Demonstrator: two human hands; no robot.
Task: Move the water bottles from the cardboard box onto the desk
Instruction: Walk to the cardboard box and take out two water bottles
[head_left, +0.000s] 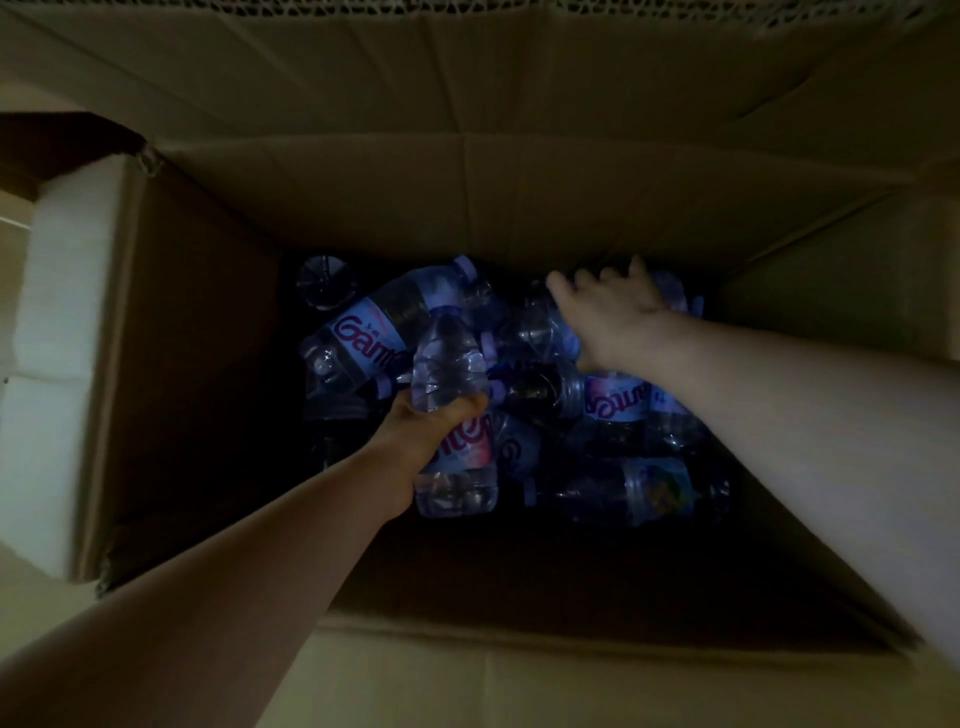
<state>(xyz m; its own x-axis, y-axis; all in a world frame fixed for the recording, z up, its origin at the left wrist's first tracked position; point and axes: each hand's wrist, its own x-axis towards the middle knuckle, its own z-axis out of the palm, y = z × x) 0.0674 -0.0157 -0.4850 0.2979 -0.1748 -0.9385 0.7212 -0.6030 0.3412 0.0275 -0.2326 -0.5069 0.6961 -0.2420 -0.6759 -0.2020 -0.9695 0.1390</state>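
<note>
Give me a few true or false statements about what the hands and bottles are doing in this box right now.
1. The left hand grips a water bottle. True.
2. The right hand holds a bottle lifted clear of the cardboard box. False: its fingers are spread, reaching over the pile.
3. The box is empty. False: several bottles lie jumbled at the bottom.
4. The gripped bottle's cap points towards the box's far wall. True.

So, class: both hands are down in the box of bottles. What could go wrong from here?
1. The left hand grips one bottle only around its middle; it might slip when lifted.
2. The right hand reaches open over a loose, dim pile of bottles; a grab could be clumsy or shift the others.
</note>
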